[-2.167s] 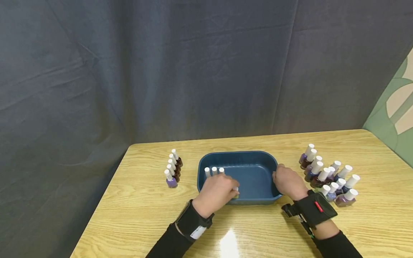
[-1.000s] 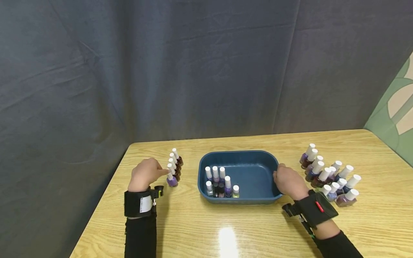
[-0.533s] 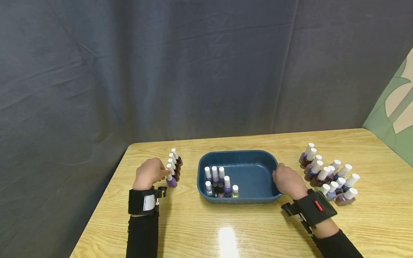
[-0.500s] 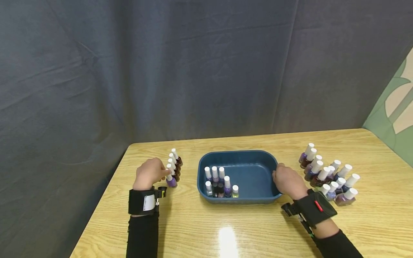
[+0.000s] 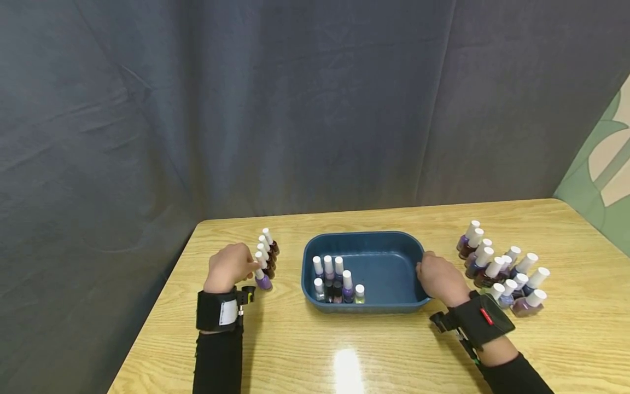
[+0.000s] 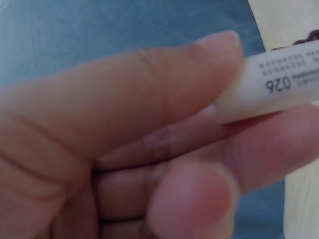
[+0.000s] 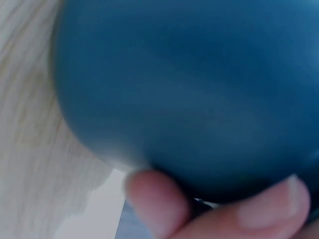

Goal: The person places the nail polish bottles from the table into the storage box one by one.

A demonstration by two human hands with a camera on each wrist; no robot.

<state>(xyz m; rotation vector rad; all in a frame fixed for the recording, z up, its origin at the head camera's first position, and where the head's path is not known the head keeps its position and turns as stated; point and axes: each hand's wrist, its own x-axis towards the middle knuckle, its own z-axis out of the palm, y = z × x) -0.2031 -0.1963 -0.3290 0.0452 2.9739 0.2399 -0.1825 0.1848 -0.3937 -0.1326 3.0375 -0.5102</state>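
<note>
At the near end of the left row, my left hand [image 5: 230,267] pinches the white cap of a purple nail polish bottle [image 5: 264,282]. The left wrist view shows that white cap [image 6: 279,82], printed 026, between thumb and finger. Behind it, darker nail polish bottles [image 5: 270,256] line up toward the back. My right hand [image 5: 439,278] grips the right end of a blue tray [image 5: 389,308], fingers over its rim. Inside the tray's left part stand several nail polish bottles, among them a purple one [image 5: 347,290] and a short pale-yellow one [image 5: 360,295].
A group of several white-capped nail polish bottles [image 5: 492,271] stands right of the tray, close to my right wrist. The wooden table [image 5: 295,350] ends at a grey curtain [image 5: 315,109] at the back.
My left hand has left the tray, where the pale-yellow bottle now stands uncovered, and moved left to the row, where it has taken a cap. The right hand stays on the tray.
</note>
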